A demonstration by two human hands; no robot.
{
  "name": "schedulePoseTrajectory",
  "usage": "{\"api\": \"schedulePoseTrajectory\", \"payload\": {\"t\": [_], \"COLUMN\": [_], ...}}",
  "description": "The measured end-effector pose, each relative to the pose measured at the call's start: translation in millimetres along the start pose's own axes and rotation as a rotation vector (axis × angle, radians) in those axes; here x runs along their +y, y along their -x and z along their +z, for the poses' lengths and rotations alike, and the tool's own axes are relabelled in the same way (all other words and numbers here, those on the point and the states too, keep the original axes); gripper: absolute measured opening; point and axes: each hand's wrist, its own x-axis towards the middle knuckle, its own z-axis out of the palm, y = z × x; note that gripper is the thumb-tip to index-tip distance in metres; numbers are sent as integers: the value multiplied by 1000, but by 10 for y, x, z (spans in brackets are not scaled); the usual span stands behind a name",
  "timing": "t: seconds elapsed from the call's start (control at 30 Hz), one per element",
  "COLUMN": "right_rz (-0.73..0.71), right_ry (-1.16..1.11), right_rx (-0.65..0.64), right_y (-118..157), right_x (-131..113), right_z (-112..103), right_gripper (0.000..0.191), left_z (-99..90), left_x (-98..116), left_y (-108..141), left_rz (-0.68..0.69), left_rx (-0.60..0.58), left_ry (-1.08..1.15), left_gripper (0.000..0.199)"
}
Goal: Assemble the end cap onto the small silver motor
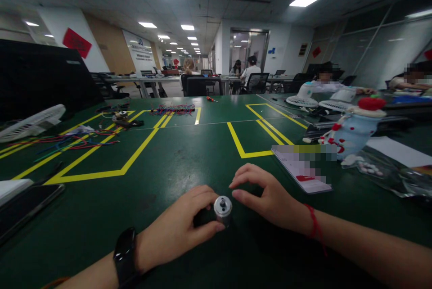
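A small silvery cylindrical motor (223, 210) stands upright on the green table, its short shaft pointing up. My left hand (189, 217), with a black band on its wrist, grips the motor from the left between thumb and fingers; the fingertips behind it are partly hidden. Just right of the motor, and apart from it, is my right hand (266, 194), a red string round its wrist. Its fingers are curved and spread from the thumb, with nothing between them.
A phone (302, 169) lies beyond my right hand, near a light-blue tumbler (357, 129) with a red top. Wires (84, 138) and a dark device (29, 208) lie on the left. An orange screwdriver (211, 99) sits far back. Fan parts (302, 95) stand at the right by a person.
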Motion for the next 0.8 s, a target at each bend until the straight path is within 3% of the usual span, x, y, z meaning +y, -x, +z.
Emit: {"api": "schedulePoseTrajectory", "payload": {"t": [0.17,0.37,0.6,0.8], "right_rz": [-52,41,80,74], "right_ry": [27,-129,49,93], "right_rx": [-9,37,-301,-348], "right_y": [-14,-55,76,100], "right_x": [-234,-163,8,17], "right_z": [88,4,-104,-97], "right_gripper": [11,8,10,12], "left_z": [4,4,-8,-8], "left_x": [-10,-6,-15,-26], "left_y": [6,8,14,-2], "left_rz": [10,5,2,-13], "left_rx": [12,9,-1,-11], "left_ry": [-1,15,8,17], "left_gripper": [13,14,14,14]}}
